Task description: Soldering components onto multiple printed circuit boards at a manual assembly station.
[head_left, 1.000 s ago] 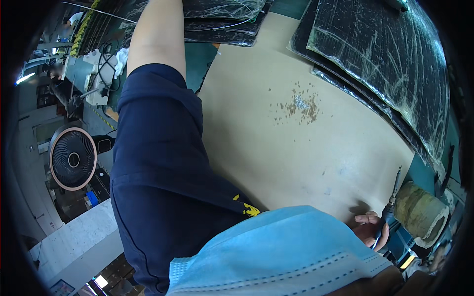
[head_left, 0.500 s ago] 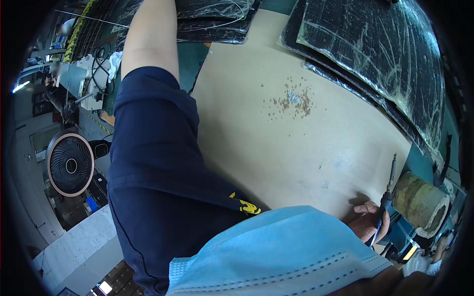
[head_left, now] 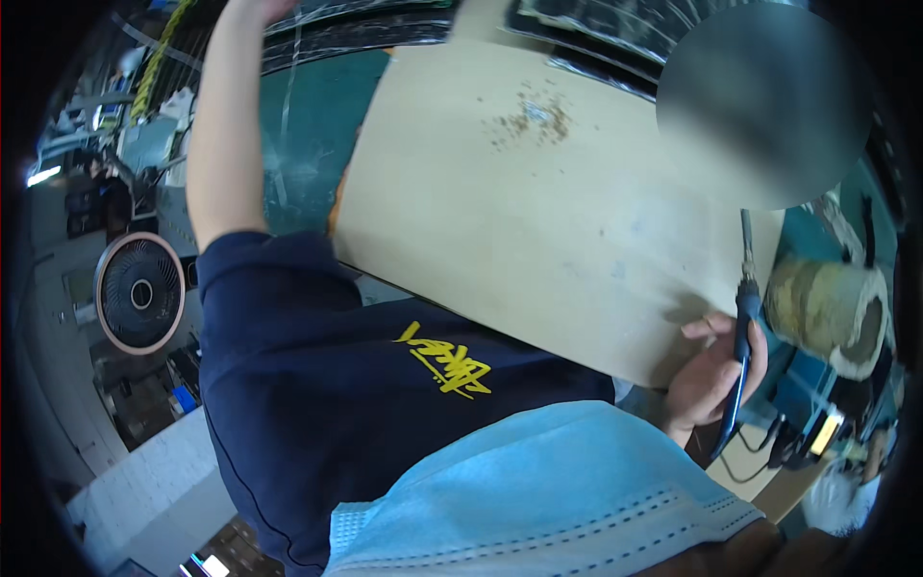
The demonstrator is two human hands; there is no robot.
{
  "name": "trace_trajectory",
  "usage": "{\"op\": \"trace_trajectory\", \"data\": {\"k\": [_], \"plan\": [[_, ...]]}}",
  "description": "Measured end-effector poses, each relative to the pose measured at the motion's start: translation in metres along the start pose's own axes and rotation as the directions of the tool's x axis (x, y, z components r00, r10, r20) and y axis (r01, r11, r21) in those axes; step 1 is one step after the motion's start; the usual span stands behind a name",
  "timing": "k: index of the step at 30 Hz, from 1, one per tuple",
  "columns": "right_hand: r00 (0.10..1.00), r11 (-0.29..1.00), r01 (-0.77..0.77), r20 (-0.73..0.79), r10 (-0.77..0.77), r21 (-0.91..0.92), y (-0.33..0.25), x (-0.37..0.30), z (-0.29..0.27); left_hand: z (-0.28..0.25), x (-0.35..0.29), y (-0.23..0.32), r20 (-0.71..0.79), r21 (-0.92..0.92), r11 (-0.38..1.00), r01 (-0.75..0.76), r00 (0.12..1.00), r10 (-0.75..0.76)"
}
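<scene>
My right hand (head_left: 709, 381) is wrapped round the dark blue handle of a soldering iron (head_left: 746, 303), whose metal tip points up and away over the right edge of a beige board (head_left: 461, 192). My left arm reaches far forward at the left. My left hand (head_left: 261, 8) is cut off by the top edge, so its fingers are hidden; it is nearest some black film-wrapped panels (head_left: 361, 38). On the board lies a scatter of small brown crumbs (head_left: 534, 119) with a silvery patch in the middle.
A rough tan hollow cylinder (head_left: 803, 303) lies right of my right hand. More film-wrapped dark panels (head_left: 596, 34) are at the far right, partly behind a blurred grey round patch (head_left: 764, 106). Green tabletop (head_left: 312, 144) shows left of the board. A round fan (head_left: 140, 293) stands at left.
The view has shifted, so the board and panels sit higher in it. My left arm has swung left, and part of its hand now shows. The grey round patch has appeared. My right hand still holds the soldering iron.
</scene>
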State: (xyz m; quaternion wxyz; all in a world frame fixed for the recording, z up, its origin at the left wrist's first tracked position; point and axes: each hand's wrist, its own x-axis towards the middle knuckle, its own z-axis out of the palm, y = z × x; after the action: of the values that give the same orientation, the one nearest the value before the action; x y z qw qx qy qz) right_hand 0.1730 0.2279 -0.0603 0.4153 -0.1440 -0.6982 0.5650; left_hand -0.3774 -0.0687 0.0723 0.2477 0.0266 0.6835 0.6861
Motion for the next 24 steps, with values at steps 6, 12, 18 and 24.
{"op": "trace_trajectory", "data": {"k": [6, 12, 18, 24], "plan": [[0.965, 0.959, 0.261, 0.02, -0.261, -0.11, -0.009, -0.008, -0.024, 0.022, -0.149, -0.038, 0.206, -0.107, 0.994, 0.013, 0.979, 0.009], [0.791, 0.748, 0.434, -0.185, -0.583, -0.502, -0.014, 0.005, -0.06, 0.058, -0.241, -0.116, 0.378, -0.169, 0.982, 0.085, 0.926, -0.015], [0.899, 0.795, 0.235, -0.186, -0.396, -0.559, -0.023, 0.006, -0.069, 0.123, -0.277, -0.162, 0.327, -0.006, 0.955, 0.298, 0.903, -0.279], [0.909, 0.898, 0.405, -0.027, -0.415, -0.17, -0.013, 0.004, -0.021, 0.18, -0.28, -0.183, 0.621, 0.096, 0.943, 0.319, 0.721, -0.307]]}}
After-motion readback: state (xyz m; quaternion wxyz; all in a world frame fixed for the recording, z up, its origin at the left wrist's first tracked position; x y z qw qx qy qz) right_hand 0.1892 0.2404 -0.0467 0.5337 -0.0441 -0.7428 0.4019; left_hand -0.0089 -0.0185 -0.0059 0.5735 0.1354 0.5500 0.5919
